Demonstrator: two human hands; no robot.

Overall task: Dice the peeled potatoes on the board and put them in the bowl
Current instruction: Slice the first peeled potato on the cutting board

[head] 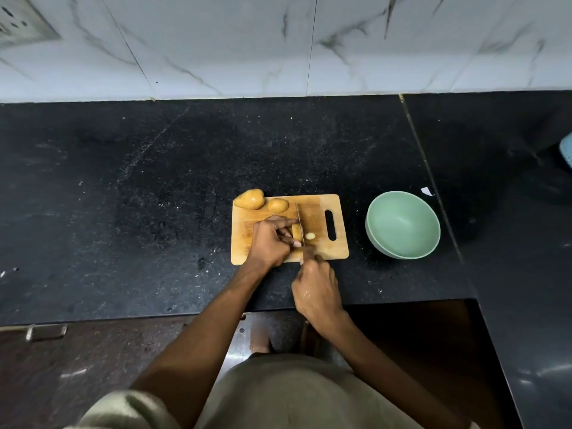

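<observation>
Wall socket (21,24): a pale switch plate, blurred, set in the white marble-veined tiles (278,41) at the far left top.
Counter (123,196): black speckled stone, flat and dull, with pale flecks; a seam runs down it on the right side.
Whole potatoes: a larger one (249,199) overhangs the far left corner of the board; a smaller one (278,205) lies just beside it on the board; both rounded, smooth and yellow-brown.
Board (318,212): a rectangle of light wood grain with rounded corners and a slot handle (330,225) near its right end; it lies flat on the counter.
Left hand (269,239): fingers curled over a pale yellow potato piece (296,232) in the middle of the board, pinning it down; forefinger stretched toward the blade.
Knife (300,226): thin metal blade standing on edge, pressed against the right face of the held piece; the handle is mostly hidden, seemingly dark.
Right hand (317,292): wrapped round the knife handle at the near edge of the board, knuckles up.
Cut piece (310,235): a small pale lump lying loose on the board, just right of the blade.
Bowl (402,225): round, matte pale green, smooth inside; it stands on the counter right of the board, apart from it; nothing shows inside.
Scrap (426,191): a small white fragment on the counter beyond the bowl.
</observation>
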